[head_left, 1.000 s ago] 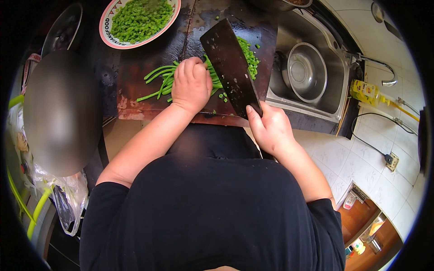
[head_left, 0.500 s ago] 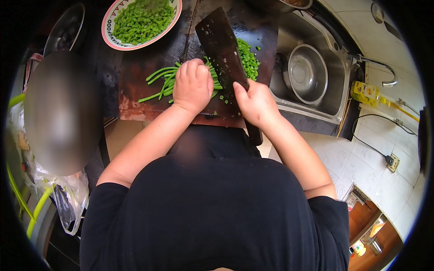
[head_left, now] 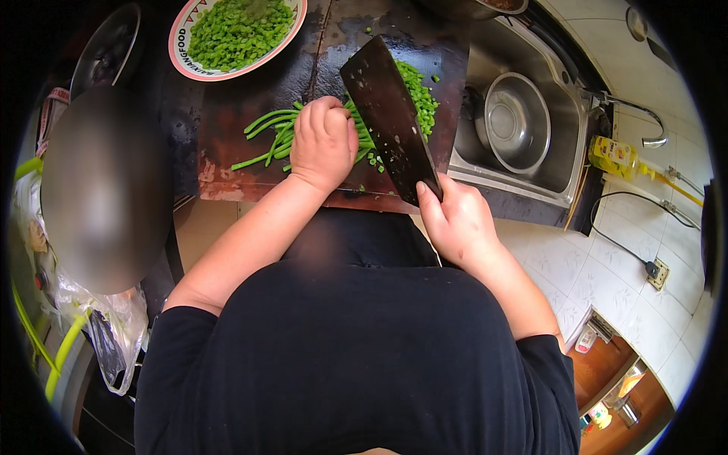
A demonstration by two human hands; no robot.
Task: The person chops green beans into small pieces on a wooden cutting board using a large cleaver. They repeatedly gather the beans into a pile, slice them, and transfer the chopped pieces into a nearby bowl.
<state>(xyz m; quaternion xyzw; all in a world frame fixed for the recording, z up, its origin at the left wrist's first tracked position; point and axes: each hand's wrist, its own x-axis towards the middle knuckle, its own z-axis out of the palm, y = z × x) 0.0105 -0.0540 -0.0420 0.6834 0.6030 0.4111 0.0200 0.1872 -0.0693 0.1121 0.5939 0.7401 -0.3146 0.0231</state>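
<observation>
Cleaver (head_left: 390, 114) just drawn back toward me, my right hand (head_left: 459, 218) gripping it; left hand (head_left: 324, 144) unmoved, closed over green beans (head_left: 285, 136) on the counter (head_left: 220, 140); chopping, I judge, only partway done

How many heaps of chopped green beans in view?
2: one heap in the plate, upper left; another heap on the board, right of the cleaver blade. The blade may hide more.
</observation>
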